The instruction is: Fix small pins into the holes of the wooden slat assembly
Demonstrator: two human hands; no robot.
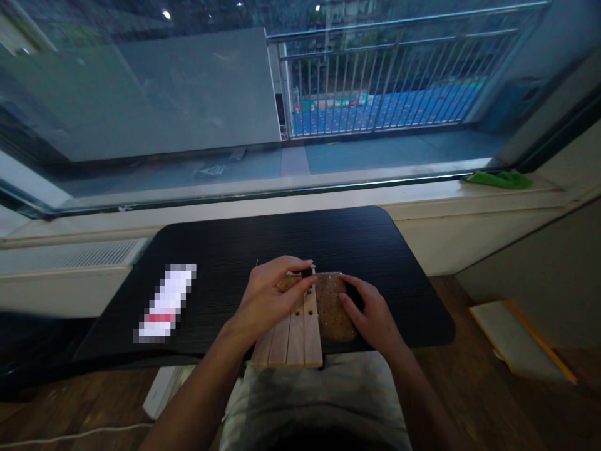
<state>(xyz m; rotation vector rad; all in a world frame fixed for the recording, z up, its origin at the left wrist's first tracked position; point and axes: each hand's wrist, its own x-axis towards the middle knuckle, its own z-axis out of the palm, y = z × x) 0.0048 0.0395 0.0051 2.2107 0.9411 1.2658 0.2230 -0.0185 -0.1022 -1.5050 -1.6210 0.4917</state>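
A wooden slatted board (293, 335) with small holes lies at the near edge of the black table (263, 244). Beside it on the right lies a brown speckled piece (332, 307) with many small dots. My left hand (270, 294) rests on the top of the slats, its fingers curled and pinching something small and dark that I cannot make out. My right hand (373, 313) lies on the brown piece's right edge with its fingers pressed against it.
A blurred white and red packet (165, 302) lies on the table's left part. A green cloth (500, 180) sits on the window sill at the right. A flat cardboard sheet (516, 338) lies on the wooden floor to the right. A white box is on the floor under the table's left.
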